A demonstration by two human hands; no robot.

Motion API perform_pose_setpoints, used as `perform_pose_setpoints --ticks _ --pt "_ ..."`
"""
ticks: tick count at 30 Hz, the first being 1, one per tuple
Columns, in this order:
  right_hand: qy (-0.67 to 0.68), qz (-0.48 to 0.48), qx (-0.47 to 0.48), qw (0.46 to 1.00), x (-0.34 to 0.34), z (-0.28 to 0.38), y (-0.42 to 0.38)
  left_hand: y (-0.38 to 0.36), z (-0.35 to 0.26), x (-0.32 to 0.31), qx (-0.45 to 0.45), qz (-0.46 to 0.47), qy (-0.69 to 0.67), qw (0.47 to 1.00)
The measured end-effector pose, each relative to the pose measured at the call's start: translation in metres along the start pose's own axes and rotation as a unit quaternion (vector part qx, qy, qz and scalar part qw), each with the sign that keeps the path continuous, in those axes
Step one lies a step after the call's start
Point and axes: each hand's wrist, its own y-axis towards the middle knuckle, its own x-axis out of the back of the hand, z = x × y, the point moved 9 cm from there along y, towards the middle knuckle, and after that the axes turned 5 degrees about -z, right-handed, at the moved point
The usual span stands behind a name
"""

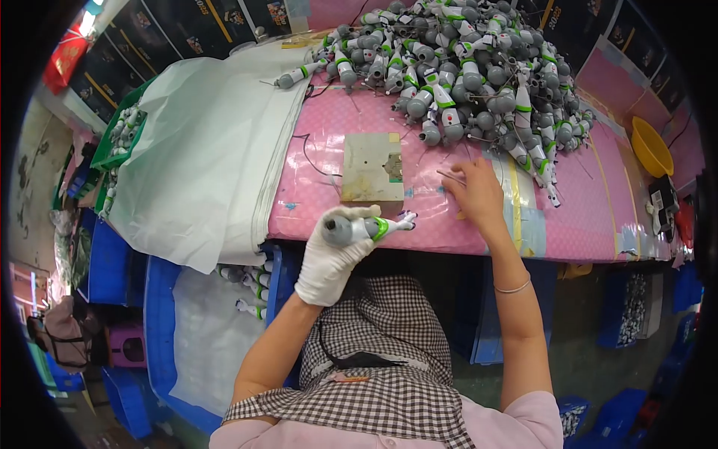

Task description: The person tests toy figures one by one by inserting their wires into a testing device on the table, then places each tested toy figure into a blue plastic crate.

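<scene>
My left hand (336,253), in a white glove, is wrapped round a grey, white and green toy figure (364,229) lying sideways, its grey round end to the left. My bare right hand (476,191) is over the pink table cover (434,224), its fingers pinched on a thin metal rod (451,176). Between the hands, a little further back, sits a square metal block (366,168) with a rough patch on its right side. Behind it rises a large pile of similar toy figures (464,67), some with thin rods sticking out.
White sheets (217,135) are stacked on the table's left part. A green basket (112,153) with figures stands at the far left, a yellow basin (651,146) at the far right. Below the table's left edge is a blue bin (161,329) holding figures and white lining.
</scene>
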Motion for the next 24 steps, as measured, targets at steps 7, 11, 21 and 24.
perform_pose_setpoints --ticks 7,11,21,24 --pt "0.304 -0.036 -0.091 0.948 0.014 0.035 -0.037 -0.030 0.006 -0.011 -0.347 0.100 0.502 0.785" --pt "0.395 0.002 -0.123 0.910 0.009 0.060 -0.082 -0.033 0.013 -0.007 -0.366 0.115 0.506 0.772" --pt "0.375 0.011 -0.051 0.926 -0.003 0.090 -0.094 -0.034 0.029 0.007 -0.368 0.142 0.504 0.769" --pt "0.375 0.003 -0.051 0.926 -0.007 0.086 -0.091 -0.035 0.028 0.006 -0.371 0.131 0.520 0.758"
